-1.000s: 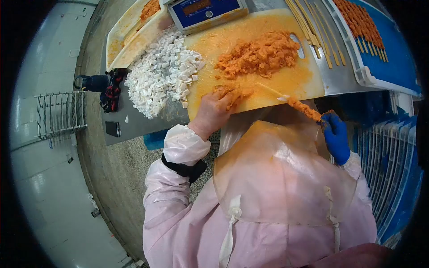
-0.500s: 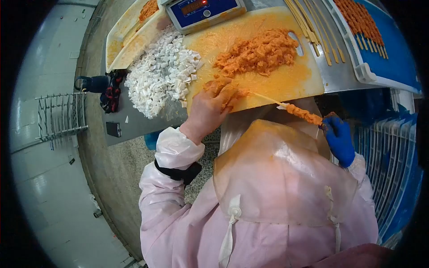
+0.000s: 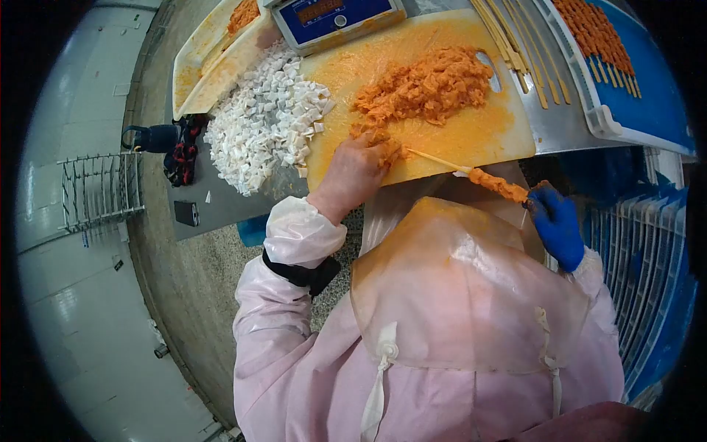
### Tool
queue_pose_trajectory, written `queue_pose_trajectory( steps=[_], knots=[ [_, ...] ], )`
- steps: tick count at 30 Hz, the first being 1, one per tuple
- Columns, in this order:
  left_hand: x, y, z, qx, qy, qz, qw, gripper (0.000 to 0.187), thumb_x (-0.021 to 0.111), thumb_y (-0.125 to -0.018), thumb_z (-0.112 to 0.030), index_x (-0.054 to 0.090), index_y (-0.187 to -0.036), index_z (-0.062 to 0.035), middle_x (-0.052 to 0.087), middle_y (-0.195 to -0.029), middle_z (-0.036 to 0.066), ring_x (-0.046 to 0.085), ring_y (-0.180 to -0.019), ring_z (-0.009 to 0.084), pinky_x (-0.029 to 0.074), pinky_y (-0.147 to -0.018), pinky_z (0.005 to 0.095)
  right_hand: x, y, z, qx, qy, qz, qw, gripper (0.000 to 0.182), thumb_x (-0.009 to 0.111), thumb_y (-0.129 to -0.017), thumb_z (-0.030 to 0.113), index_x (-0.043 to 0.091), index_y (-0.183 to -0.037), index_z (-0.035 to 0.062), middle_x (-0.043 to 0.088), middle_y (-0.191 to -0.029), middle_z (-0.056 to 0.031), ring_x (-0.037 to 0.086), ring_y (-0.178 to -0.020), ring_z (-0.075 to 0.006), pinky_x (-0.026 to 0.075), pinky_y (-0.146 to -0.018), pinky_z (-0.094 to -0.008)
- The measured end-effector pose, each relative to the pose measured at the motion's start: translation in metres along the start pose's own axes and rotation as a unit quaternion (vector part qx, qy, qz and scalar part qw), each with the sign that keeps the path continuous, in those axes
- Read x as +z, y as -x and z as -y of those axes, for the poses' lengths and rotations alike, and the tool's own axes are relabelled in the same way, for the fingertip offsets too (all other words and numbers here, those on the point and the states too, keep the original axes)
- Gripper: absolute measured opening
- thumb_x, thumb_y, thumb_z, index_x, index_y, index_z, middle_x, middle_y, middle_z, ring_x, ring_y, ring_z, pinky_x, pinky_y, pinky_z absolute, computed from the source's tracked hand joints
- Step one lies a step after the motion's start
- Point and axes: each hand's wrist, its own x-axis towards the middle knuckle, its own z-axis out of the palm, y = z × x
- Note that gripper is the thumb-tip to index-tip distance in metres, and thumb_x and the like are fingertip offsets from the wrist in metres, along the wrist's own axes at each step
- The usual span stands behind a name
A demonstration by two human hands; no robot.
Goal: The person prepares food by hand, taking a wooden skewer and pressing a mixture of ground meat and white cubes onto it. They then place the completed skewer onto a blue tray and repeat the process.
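Observation:
My blue-gloved right hand is closed around the lower end of a skewer. Pieces of orange marinated meat are threaded close to that glove, with a small white piece at their upper end. The skewer's bare tip points at my bare left hand, whose fingers curl over orange meat at the near edge of the cutting board; the fingertips are partly hidden. A heap of marinated meat lies on the board just beyond. Left of it is a pile of white cubes.
A digital scale stands behind the board. Bare skewers lie to the right, beside a blue-lined white tray holding finished meat skewers. A tub with some meat is at the back left. Stacked crates stand at my right.
My left hand has moved slightly right, and its fingers are more bunched over the meat. The right hand and skewer have shifted only a little.

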Motion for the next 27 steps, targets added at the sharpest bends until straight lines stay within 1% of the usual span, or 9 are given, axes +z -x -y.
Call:
queue_pose_trajectory(
  steps=[6,8,11,14,18,21,24,26,27],
  knots=[
    [0.002,-0.001,0.007,-0.002,0.036,0.015,0.999,0.027,0.069,-0.076,-0.009,0.069,-0.103,-0.0093,0.063,-0.107,0.015,0.059,-0.098,0.0346,0.048,-0.086,0.0426,0.004,-0.010,-0.006,-0.025,0.020,-0.001,0.999,0.012,0.059,-0.086,0.008,0.063,-0.091,-0.0015,0.064,-0.078,-0.0142,0.061,-0.068,-0.0205,0.047,-0.062,-0.0316],
    [0.002,0.000,0.007,0.043,0.024,-0.038,0.998,0.023,0.067,-0.076,-0.010,0.069,-0.099,-0.0089,0.061,-0.087,0.015,0.059,-0.082,0.0343,0.050,-0.073,0.0433,0.001,-0.010,-0.016,-0.020,-0.029,0.002,0.999,0.012,0.058,-0.086,0.008,0.062,-0.091,-0.0018,0.065,-0.079,-0.0143,0.061,-0.068,-0.0207,0.047,-0.062,-0.0316],
    [0.002,-0.001,0.006,0.056,0.037,-0.060,0.996,0.026,0.067,-0.076,-0.010,0.069,-0.101,-0.0100,0.062,-0.091,0.015,0.060,-0.084,0.0336,0.050,-0.074,0.0428,-0.002,-0.012,-0.019,-0.020,-0.014,0.019,1.000,0.012,0.058,-0.087,0.008,0.062,-0.091,-0.0019,0.064,-0.078,-0.0131,0.059,-0.069,-0.0184,0.046,-0.062,-0.0310],
    [0.004,0.001,0.012,0.061,0.030,-0.035,0.997,0.026,0.068,-0.077,-0.011,0.069,-0.103,-0.0103,0.063,-0.092,0.014,0.060,-0.085,0.0335,0.050,-0.075,0.0415,0.000,-0.015,-0.012,0.011,-0.042,0.028,0.999,0.012,0.057,-0.087,0.008,0.062,-0.091,-0.0020,0.062,-0.076,-0.0114,0.057,-0.069,-0.0154,0.045,-0.063,-0.0308],
    [0.006,-0.001,0.014,0.091,0.031,-0.051,0.994,0.026,0.067,-0.077,-0.010,0.069,-0.102,-0.0096,0.064,-0.093,0.014,0.061,-0.085,0.0332,0.051,-0.075,0.0403,0.003,-0.020,-0.017,0.020,-0.049,0.024,0.998,0.013,0.057,-0.088,0.009,0.061,-0.092,-0.0023,0.061,-0.075,-0.0104,0.054,-0.070,-0.0133,0.045,-0.063,-0.0303],
    [0.005,0.000,0.011,0.068,0.040,-0.066,0.995,0.025,0.067,-0.077,-0.010,0.069,-0.102,-0.0081,0.065,-0.093,0.014,0.062,-0.085,0.0322,0.051,-0.075,0.0398,0.011,-0.026,-0.010,-0.007,-0.031,0.030,0.999,0.012,0.057,-0.088,0.009,0.060,-0.091,-0.0026,0.060,-0.074,-0.0102,0.052,-0.068,-0.0129,0.044,-0.062,-0.0299],
    [0.004,-0.001,0.015,0.094,0.037,-0.064,0.993,0.024,0.067,-0.078,-0.011,0.068,-0.101,-0.0067,0.065,-0.095,0.014,0.062,-0.087,0.0317,0.051,-0.076,0.0400,0.019,-0.032,-0.012,-0.019,-0.070,0.005,0.997,0.012,0.056,-0.088,0.009,0.059,-0.090,-0.0028,0.059,-0.072,-0.0107,0.051,-0.067,-0.0128,0.044,-0.061,-0.0301],
    [0.007,0.002,0.018,0.073,0.048,-0.024,0.996,0.026,0.071,-0.077,-0.011,0.069,-0.102,-0.0064,0.065,-0.104,0.015,0.061,-0.099,0.0335,0.050,-0.085,0.0402,0.017,-0.034,-0.016,-0.002,-0.040,0.030,0.999,0.012,0.056,-0.087,0.009,0.059,-0.089,-0.0029,0.058,-0.071,-0.0115,0.051,-0.065,-0.0131,0.044,-0.060,-0.0310],
    [0.003,0.001,0.014,0.072,0.048,-0.025,0.996,0.026,0.071,-0.077,-0.011,0.069,-0.102,-0.0064,0.065,-0.104,0.015,0.061,-0.099,0.0335,0.050,-0.085,0.0402,0.016,-0.033,-0.017,-0.002,-0.040,0.030,0.999,0.012,0.056,-0.087,0.009,0.059,-0.089,-0.0029,0.058,-0.071,-0.0115,0.051,-0.065,-0.0131,0.044,-0.060,-0.0310]
  ],
)
